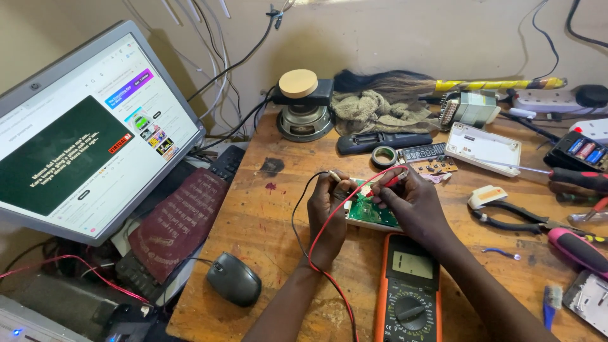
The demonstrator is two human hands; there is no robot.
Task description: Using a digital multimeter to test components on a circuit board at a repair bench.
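Note:
A green circuit board [366, 212] in a white housing lies on the wooden workbench [266, 209]. My left hand [327, 206] pinches a probe with a black lead against the board's left end. My right hand [415, 202] presses a red-tipped probe [394, 181] onto the board's top edge. A red wire [329, 221] and a black wire [296, 221] loop down towards an orange multimeter [408, 291] standing just below the board, between my forearms.
A monitor [88, 133], a dark red booklet [177, 221], a keyboard and a black mouse [233, 280] sit left. Behind the board: a speaker [305, 114], rag, remote [380, 141], tape roll [384, 156], white case [484, 147]. Pliers [506, 218] and screwdrivers [579, 250] lie right.

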